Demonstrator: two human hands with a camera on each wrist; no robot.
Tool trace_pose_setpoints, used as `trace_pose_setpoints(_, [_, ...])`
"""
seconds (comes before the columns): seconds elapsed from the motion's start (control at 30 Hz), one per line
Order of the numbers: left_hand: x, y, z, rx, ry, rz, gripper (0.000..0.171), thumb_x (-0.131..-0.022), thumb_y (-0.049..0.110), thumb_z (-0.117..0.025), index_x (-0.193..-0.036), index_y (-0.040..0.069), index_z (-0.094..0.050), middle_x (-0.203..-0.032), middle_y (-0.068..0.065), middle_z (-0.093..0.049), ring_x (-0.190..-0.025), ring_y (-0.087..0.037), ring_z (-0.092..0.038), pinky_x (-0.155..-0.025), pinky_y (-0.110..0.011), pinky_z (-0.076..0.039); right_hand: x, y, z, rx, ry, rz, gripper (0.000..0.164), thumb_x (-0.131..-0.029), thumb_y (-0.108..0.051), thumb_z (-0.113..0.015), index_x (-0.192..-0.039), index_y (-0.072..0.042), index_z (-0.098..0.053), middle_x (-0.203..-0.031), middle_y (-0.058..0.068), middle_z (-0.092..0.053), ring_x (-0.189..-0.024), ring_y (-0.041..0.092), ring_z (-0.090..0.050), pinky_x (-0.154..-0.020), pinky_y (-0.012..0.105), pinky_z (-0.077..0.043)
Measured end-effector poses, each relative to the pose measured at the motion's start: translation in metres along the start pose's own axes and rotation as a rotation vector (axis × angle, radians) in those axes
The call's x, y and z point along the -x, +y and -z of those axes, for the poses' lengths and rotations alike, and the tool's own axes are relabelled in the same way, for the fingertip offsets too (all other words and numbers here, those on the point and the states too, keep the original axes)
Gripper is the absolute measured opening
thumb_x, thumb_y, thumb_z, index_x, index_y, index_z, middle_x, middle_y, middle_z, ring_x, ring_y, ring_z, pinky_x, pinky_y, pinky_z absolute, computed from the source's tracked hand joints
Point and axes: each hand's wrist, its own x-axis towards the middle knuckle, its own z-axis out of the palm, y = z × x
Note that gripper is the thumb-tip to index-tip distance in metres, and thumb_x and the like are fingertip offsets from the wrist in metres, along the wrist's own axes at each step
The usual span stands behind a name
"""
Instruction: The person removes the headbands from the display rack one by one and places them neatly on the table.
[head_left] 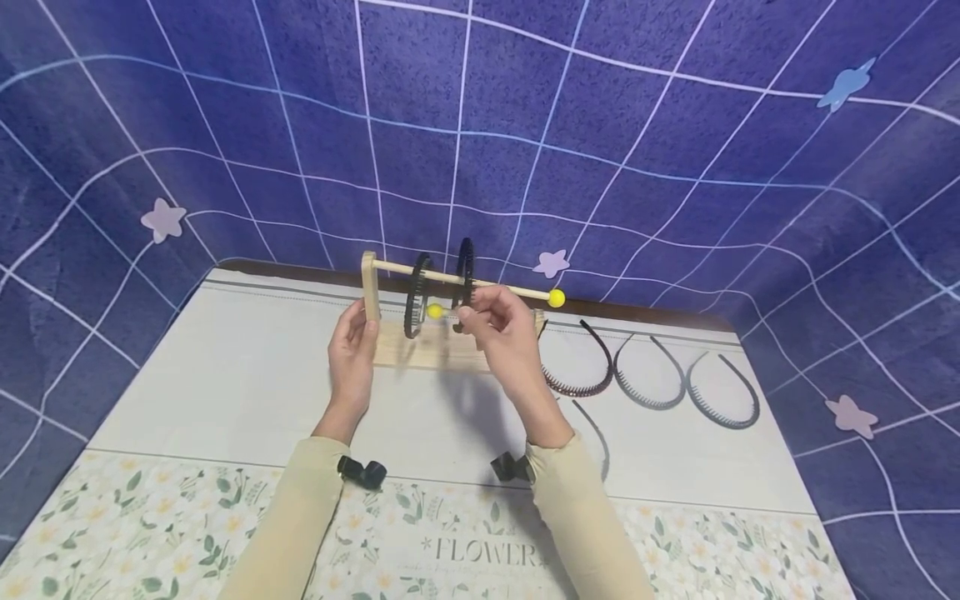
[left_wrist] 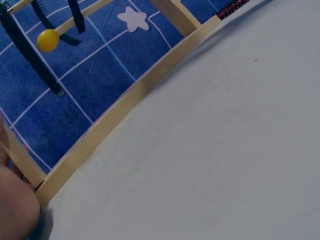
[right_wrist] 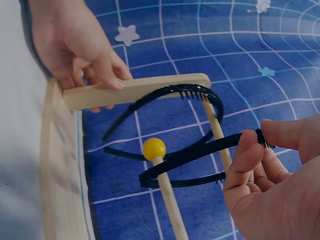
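Observation:
A wooden stand (head_left: 390, 348) with two rods tipped by yellow balls stands at the table's back. My left hand (head_left: 350, 358) grips its left upright (head_left: 371, 292); in the left wrist view only part of that hand (left_wrist: 17, 205) shows beside the base (left_wrist: 120, 107). One black toothed headband (head_left: 415, 300) hangs on the upper rod (head_left: 517, 291). To its right is a second black headband (head_left: 467, 262), also around that rod, pinched by my right hand (head_left: 510, 342). In the right wrist view this headband (right_wrist: 200, 152) lies near the yellow ball (right_wrist: 154, 149) of the other rod.
Several more headbands lie on the white table right of the stand: a dark brown one (head_left: 581, 391), two grey ones (head_left: 651, 405) and another (head_left: 600, 437) nearer, partly behind my right forearm. A blue grid-patterned cloth (head_left: 420, 100) rises behind. Floral cloth (head_left: 420, 533) covers the front.

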Motion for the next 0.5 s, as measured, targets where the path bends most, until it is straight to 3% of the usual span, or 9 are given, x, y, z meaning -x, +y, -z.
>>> trace_pose_setpoints(0.5, [0.001,0.002,0.000,0.003,0.000,0.002,0.049,-0.119,0.022,-0.054,-0.166,0.016,-0.047,-0.149,-0.002,-0.058,-0.155,-0.025,-0.048,-0.134,-0.042,-0.037,0.000,-0.013,0.011,-0.031,0.029,0.004,0.013,-0.100,0.008,-0.073,-0.107,-0.002,-0.068,-0.089,-0.004,-0.069,-0.072,0.009,-0.064,-0.057,0.019,-0.046])
